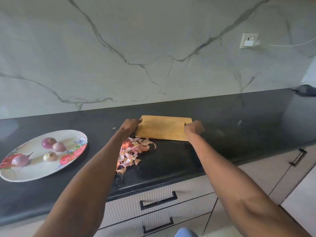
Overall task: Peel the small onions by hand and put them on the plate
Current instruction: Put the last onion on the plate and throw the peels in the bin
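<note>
Black stone counter (222, 117) | left hand (130, 125), right hand (194, 128) clasping pale wooden chopping board (162, 128) ends, likely clearing | four peeled purple onions (59, 146) far left on flowered white plate (71, 159)

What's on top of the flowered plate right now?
Four small onions lie on the plate, two touching near the far side and two apart nearer the person. All look peeled. No skins show on it; what lies beneath the onions is covered.

four peeled onions (51, 148), on floral plate (34, 175)
</note>
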